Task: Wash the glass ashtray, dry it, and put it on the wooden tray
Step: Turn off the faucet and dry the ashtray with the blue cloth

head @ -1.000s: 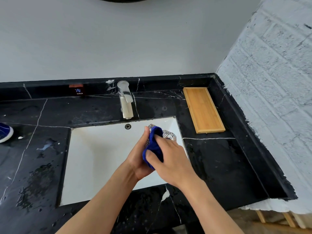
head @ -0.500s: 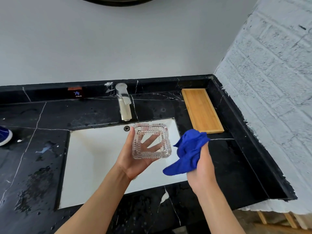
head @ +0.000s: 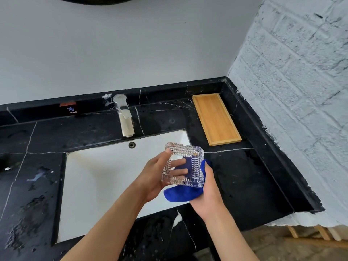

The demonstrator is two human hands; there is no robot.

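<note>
My left hand (head: 153,178) holds the square cut-glass ashtray (head: 195,163) over the right part of the white sink (head: 98,185), tilted so its hollow faces me. Fingers of that hand show through the glass. My right hand (head: 208,193) grips a blue cloth (head: 180,194) and presses it against the ashtray's right side and underside. The wooden tray (head: 216,119) lies bare on the black counter, beyond the ashtray to the right.
A chrome faucet (head: 125,119) stands behind the sink. The black marble counter (head: 244,176) has wet patches on its left side. A white brick wall (head: 291,91) borders the counter on the right, and a raised black ledge runs along the back.
A second ago the cloth was wiping inside the ashtray. Then my right hand drew away with the cloth, and now it has come back against the ashtray's right side.
</note>
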